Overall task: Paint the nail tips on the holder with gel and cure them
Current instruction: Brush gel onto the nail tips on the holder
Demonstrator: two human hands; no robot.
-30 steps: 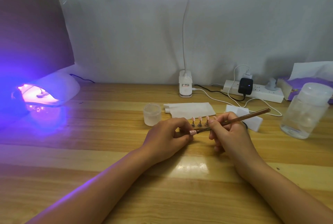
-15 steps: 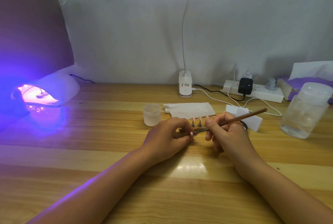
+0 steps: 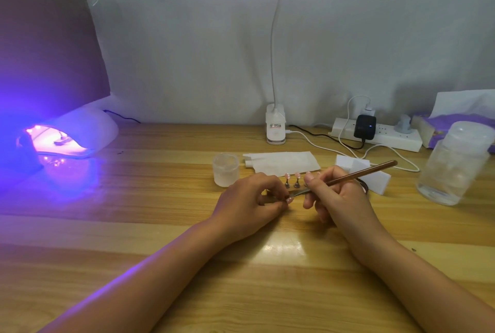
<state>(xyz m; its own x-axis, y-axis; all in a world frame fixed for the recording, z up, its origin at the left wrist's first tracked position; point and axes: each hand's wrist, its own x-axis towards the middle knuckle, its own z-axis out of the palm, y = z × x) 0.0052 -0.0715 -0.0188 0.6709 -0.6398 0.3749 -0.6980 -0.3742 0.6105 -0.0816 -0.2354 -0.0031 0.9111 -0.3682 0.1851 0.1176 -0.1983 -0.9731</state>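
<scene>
Lamp [image 3: 80, 137] glows purple at far left of the worktop [image 3: 160, 225]. Fingers of my left hand [image 3: 249, 198] pinch one nail tip [image 3: 289, 200]; other tips [image 3: 296, 175] stand on holders [image 3: 296, 185] just behind. My right hand [image 3: 337, 196] pinches the brush [image 3: 356, 175], its point at that tip. If my hand shakes, gel may run over the edge or smear my fingers.

A brush [image 3: 359, 175] is gripped in the right hand [image 3: 340, 198], its tip laid against a pink nail tip [image 3: 290, 200] pinched by the left hand [image 3: 250, 200]. Two small stands [image 3: 292, 184] are seen just behind. A curing lamp [image 3: 80, 137] is lit violet at far left.
</scene>
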